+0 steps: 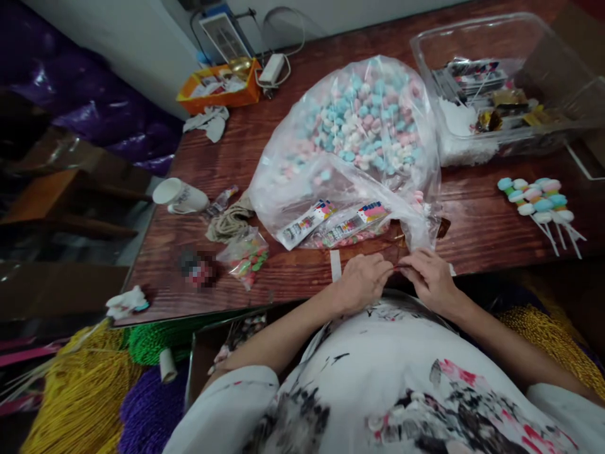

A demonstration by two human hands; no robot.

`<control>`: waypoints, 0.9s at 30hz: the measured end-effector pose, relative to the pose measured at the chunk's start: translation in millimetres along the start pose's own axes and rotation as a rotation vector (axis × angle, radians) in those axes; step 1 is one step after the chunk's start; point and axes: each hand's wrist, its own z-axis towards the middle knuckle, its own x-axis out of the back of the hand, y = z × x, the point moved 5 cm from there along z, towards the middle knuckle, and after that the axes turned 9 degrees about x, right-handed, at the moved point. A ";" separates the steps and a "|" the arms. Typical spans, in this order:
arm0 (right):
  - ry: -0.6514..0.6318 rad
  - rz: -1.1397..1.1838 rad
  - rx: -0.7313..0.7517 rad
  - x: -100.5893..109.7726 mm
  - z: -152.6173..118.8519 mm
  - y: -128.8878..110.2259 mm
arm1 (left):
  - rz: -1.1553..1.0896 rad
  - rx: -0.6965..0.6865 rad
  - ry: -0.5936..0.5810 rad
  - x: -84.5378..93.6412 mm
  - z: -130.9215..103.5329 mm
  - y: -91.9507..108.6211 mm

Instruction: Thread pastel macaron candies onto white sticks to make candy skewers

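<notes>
At the table's front edge, close to my body, my left hand (363, 282) and my right hand (429, 279) face each other with fingertips pinched together. Between them shows a bit of something thin and reddish, too small to name. Just beyond my right hand lies the gathered end of a large clear plastic bag (293, 161), filled with pink, blue and white marshmallows (363, 120). Two printed packets (355, 226) rest against the bag's near side. To the left sits a small clear bag of red and green candies (249, 258).
Marshmallow sticks (543, 200) lie in a bunch at the right. Behind them stands a clear plastic bin (472, 28) with wrappers inside. A white mug (179, 194) lies on the left, and an orange tray (217, 98) stands farther back. Bundles of yellow cord (85, 391) hang below.
</notes>
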 end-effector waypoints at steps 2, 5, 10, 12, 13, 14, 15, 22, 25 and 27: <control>0.049 -0.185 0.215 5.9 0.8 -18.6 | -0.389 0.163 -0.160 -7.7 0.0 -17.4; 0.044 -0.249 0.472 4.3 -2.4 -37.0 | -0.863 0.362 -0.576 -27.0 -7.6 -28.6; -0.060 -0.132 0.360 -17.9 -3.7 -29.7 | -0.543 0.217 -0.452 -21.4 -18.5 -18.6; -0.096 0.036 0.178 -25.9 -1.6 -19.4 | -0.162 0.097 -0.210 -13.4 -23.4 -10.1; -0.124 0.129 0.089 -28.9 -0.5 -13.7 | -0.013 0.052 -0.131 -11.8 -26.6 -6.9; -0.152 0.211 0.017 -30.6 0.8 -8.0 | 0.082 0.023 -0.078 -11.3 -29.5 -6.1; -0.163 0.266 -0.036 -29.8 2.3 -1.9 | 0.115 0.008 -0.038 -10.6 -31.8 -8.0; -0.043 -0.246 0.142 -0.8 14.6 33.8 | -0.698 0.227 0.268 16.3 -33.7 -57.8; -0.198 -0.491 0.288 -11.4 20.6 35.1 | -1.105 0.409 0.182 8.8 -31.4 -66.0; -0.261 -0.512 0.354 -18.1 26.5 35.4 | -1.263 0.473 0.136 0.5 -30.2 -65.1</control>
